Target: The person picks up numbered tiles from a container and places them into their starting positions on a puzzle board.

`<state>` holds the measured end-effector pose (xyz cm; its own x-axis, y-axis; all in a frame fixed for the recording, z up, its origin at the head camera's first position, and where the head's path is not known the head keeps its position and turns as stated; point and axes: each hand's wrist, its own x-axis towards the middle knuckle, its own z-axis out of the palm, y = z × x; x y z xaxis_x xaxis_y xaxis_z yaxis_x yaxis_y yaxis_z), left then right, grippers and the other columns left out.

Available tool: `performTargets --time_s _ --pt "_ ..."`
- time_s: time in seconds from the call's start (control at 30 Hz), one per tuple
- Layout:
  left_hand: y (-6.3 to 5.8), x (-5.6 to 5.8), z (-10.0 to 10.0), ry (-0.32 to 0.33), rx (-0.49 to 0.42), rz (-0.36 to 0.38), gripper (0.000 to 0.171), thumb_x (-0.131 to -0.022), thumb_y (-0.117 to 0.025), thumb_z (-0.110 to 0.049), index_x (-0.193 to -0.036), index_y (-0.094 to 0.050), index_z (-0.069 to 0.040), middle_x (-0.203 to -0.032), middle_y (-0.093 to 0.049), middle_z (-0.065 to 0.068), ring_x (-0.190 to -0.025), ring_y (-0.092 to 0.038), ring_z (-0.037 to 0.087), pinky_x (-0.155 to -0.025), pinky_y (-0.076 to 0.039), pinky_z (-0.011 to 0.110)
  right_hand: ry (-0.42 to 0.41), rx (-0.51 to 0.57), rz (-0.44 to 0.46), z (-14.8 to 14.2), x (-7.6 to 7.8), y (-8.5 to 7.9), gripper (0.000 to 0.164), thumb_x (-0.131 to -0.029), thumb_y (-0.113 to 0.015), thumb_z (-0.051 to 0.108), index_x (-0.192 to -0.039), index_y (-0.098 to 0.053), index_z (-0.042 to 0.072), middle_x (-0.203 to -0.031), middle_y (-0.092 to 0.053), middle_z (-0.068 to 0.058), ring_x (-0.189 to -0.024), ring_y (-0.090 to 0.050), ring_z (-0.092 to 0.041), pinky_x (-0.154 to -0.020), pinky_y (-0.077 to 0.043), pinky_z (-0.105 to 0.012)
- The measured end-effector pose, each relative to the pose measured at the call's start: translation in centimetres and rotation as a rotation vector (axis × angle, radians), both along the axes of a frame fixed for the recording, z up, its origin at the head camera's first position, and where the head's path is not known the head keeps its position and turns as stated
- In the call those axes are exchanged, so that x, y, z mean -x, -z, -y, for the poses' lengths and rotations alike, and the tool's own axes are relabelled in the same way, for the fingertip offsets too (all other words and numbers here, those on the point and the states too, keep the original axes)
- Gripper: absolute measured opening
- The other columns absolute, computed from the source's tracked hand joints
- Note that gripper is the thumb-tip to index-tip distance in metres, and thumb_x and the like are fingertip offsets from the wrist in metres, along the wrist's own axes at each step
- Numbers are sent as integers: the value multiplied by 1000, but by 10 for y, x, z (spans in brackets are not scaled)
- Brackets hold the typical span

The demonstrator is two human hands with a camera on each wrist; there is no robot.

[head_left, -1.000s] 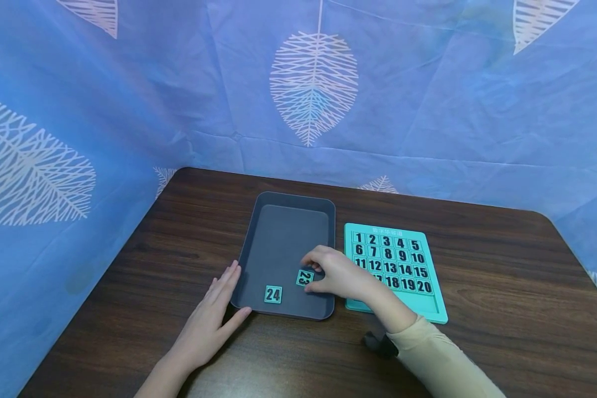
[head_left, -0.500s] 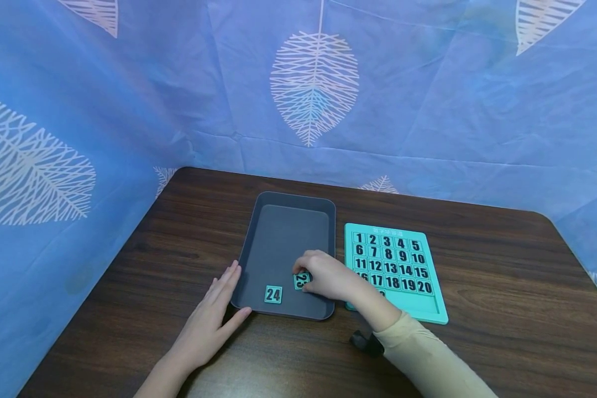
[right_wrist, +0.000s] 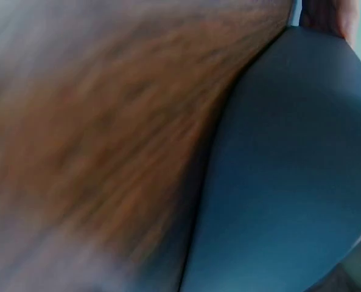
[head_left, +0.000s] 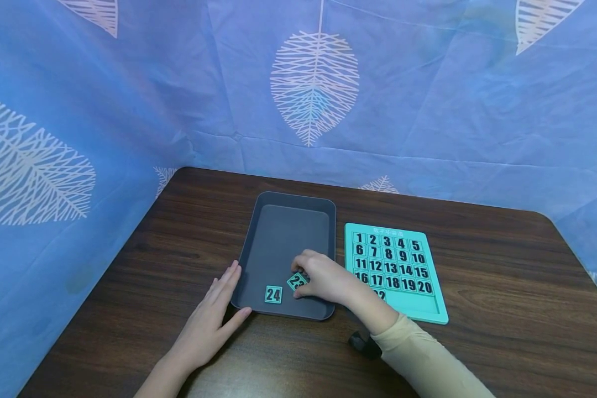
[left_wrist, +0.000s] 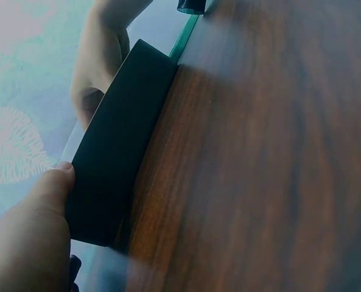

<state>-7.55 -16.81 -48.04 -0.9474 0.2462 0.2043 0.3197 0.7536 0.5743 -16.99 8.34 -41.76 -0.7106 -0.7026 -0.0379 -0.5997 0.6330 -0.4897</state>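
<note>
In the head view my right hand [head_left: 322,278] reaches into the grey tray [head_left: 286,235]. Its thumb and fingers pinch a turquoise number tile 23 [head_left: 295,281], which lies skewed near the tray's front end. Just left of it is the number tile 24 [head_left: 273,294], reading upright. My left hand [head_left: 206,326] has its fingers straight, with the fingertips against the tray's left side and the thumb at its front left corner. The left wrist view shows that thumb touching the tray's dark outer wall [left_wrist: 122,140]. Tray wall [right_wrist: 283,164] fills much of the right wrist view, which hides the tiles.
Right of the tray lies a turquoise number board [head_left: 420,313] with rows of numbered tiles. My right forearm crosses its lower left corner, partly covering a tile ending in 2 [head_left: 381,294]. Brown wooden table [head_left: 502,265] surrounds both; a blue patterned cloth [head_left: 403,99] hangs behind.
My right hand has shifted slightly left with tile 23. The tile has turned from sideways to a diagonal angle and sits closer to tile 24. The left hand stays put.
</note>
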Motion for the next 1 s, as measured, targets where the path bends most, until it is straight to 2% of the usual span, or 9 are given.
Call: performTargets --time_s 0.23,0.53,0.77,1.0 --pt "-1 0 -1 -10 -3 29 75 -96 -53 -46 -155 -14 -22 -159 -12 -1 -143 -16 16 -113 -18 50 -46 -21 14 3 -1 1 35 -78 -80 10 -111 -67 6 -105 -60 -3 -88 -57 -15 -73 -51 -26" --pt "-1 0 -1 -4 -4 21 76 -96 -54 -45 -155 -14 -22 -159 -13 -1 -143 -17 15 -114 -18 49 -51 -41 21 2 -1 1 33 -79 -76 8 -110 -67 5 -102 -59 -2 -81 -51 -12 -67 -48 -25" --pt "-2 0 -1 2 -2 20 75 -96 -53 -45 -155 -13 -21 -160 -12 0 -143 -17 17 -113 -18 49 -44 58 22 -5 -3 -5 33 -79 -72 4 -111 -67 7 -104 -60 0 -86 -52 -15 -72 -48 -26" --pt "-1 -2 -1 -7 -9 23 75 -96 -53 -45 -155 -13 -21 -160 -12 -2 -143 -16 14 -114 -17 47 -6 130 17 -31 -6 -19 33 -83 -71 5 -114 -65 8 -110 -58 0 -88 -53 -18 -74 -49 -28"
